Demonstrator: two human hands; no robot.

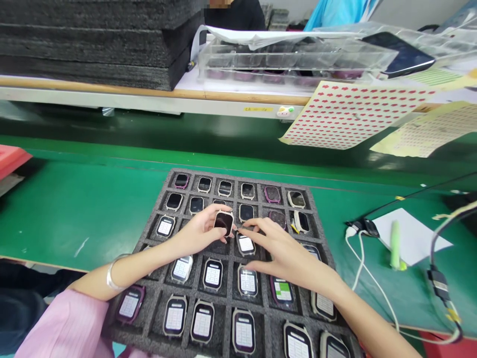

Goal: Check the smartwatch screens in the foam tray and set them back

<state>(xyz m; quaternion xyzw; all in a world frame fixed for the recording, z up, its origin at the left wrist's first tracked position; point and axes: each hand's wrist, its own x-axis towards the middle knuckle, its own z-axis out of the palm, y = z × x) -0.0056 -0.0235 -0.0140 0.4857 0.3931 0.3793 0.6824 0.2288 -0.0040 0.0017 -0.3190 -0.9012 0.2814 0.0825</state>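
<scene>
A smartwatch case without a strap, its screen dark, is gripped between the thumb and fingers of my left hand. My right hand reaches in from the right with fingers apart, holding nothing, over a lit watch. Both hands are above a dark grey foam tray divided into square compartments. Watches lie in most of them: the far rows have dark screens, while many nearer ones, such as this watch, show lit white screens. My hands and forearms hide some compartments.
On the green bench, right of the tray, lie white cables, a paper sheet and a light green marker-like stick. Above, a shelf holds black foam stacks, clear plastic trays and a phone. A sticker sheet hangs down.
</scene>
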